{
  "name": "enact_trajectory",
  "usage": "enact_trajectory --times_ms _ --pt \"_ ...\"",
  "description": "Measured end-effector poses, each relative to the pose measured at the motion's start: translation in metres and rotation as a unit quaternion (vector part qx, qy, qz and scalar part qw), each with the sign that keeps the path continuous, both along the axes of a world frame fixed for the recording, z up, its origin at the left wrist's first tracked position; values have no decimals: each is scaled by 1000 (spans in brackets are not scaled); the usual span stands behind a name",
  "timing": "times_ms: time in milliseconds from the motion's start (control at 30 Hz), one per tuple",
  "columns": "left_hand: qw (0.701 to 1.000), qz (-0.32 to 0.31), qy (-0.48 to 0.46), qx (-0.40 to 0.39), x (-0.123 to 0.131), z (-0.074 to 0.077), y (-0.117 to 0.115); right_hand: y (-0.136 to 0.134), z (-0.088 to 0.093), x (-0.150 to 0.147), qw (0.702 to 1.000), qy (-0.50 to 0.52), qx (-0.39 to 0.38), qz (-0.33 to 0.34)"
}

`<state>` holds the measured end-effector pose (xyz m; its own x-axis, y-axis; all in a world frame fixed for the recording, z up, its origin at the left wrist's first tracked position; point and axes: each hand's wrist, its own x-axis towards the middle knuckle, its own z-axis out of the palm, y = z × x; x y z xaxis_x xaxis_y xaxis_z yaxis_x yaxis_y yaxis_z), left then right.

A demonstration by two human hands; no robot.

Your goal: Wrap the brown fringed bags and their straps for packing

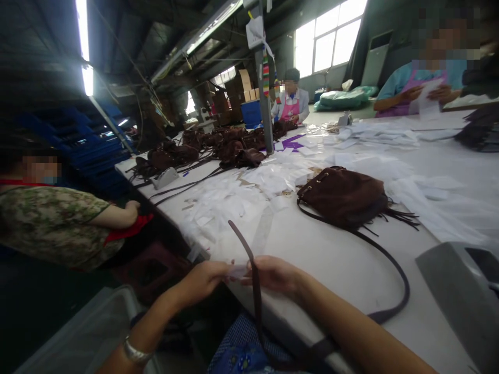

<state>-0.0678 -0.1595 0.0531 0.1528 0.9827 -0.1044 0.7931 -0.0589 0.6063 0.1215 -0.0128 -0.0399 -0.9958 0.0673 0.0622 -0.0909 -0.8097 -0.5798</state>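
Note:
My left hand is closed in a pinch on a small, thin white piece, which looks like paper or plastic film. My right hand meets it from the other side, its fingers closed on a dark brown strap. The strap's free end points up past my fingertips, while the rest hangs over the table edge towards my lap. Beyond my right hand lies a brown drawstring bag with fringe and metal eyelets. Its strap loops round to the right and passes by my right forearm.
Thin white sheets cover much of the white table. More brown bags are piled at the far left, near a metal post. A grey dispenser-like object stands at right. Co-workers sit around; a translucent bin is below left.

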Motion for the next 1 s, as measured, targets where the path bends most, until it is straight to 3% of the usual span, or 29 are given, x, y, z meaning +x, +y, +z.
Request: enact_trajectory --times_ms 133,233,367,467,633,700,900,1000 --pt "998 -41 24 -41 11 -13 -17 -8 -2 -4 997 -31 18 -68" --pt "997 18 48 -61 -5 -26 -35 2 -2 -7 979 -71 -18 -191" --pt "980 149 125 -31 -59 -36 -51 22 -1 -7 944 -83 -88 -307" --pt "958 236 164 15 -112 -27 -43 33 0 -4 929 -67 -127 -341" --pt "921 347 162 72 -177 -12 16 37 7 2 916 -61 -157 -364" --pt "917 365 141 75 -183 -19 47 37 9 4 913 -69 -159 -370" --pt "925 367 65 70 -174 -62 145 41 12 12 902 -82 -152 -396" --pt "926 370 27 74 -184 -67 197 44 14 19 911 -79 -159 -372"
